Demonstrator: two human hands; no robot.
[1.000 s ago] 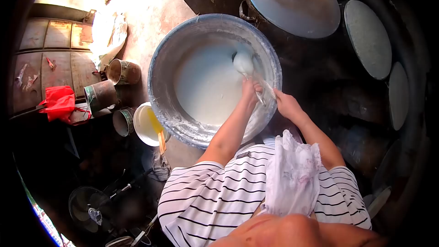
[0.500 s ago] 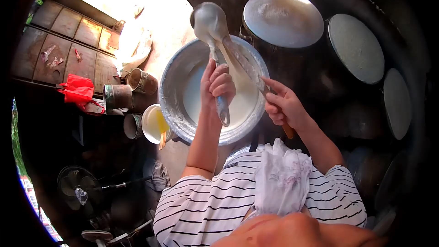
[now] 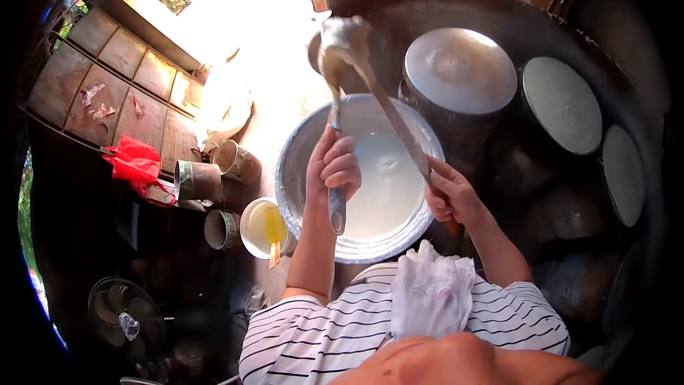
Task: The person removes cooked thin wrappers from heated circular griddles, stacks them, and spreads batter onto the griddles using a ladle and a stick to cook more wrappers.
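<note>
My left hand (image 3: pixel 333 164) is closed around the handle of a ladle (image 3: pixel 336 212), held upright over the large basin. The ladle's bowl, coated in white batter, is raised past the basin's far rim. My right hand (image 3: pixel 451 194) grips a long flat scraper (image 3: pixel 393 115) with a wooden handle. The scraper slants up to the left, and its batter-covered far end meets the ladle's bowl; the exact contact is blurred. Below both hands stands the blue-and-white basin (image 3: pixel 286 184), with smooth white batter (image 3: pixel 388 203) inside.
At the right, round pans (image 3: pixel 461 71) of pale batter sit along a dark curved griddle or stove. To the left are a white bucket (image 3: pixel 251 224) with a yellow scraper (image 3: pixel 273 225), several worn metal buckets (image 3: pixel 236 161), a red bag (image 3: pixel 135 159) and a fan (image 3: pixel 127 321).
The view has tilted upward, so the surroundings sit lower in it. Batter no longer streams down into the basin, and the scraper's end has come up to the ladle's bowl.
</note>
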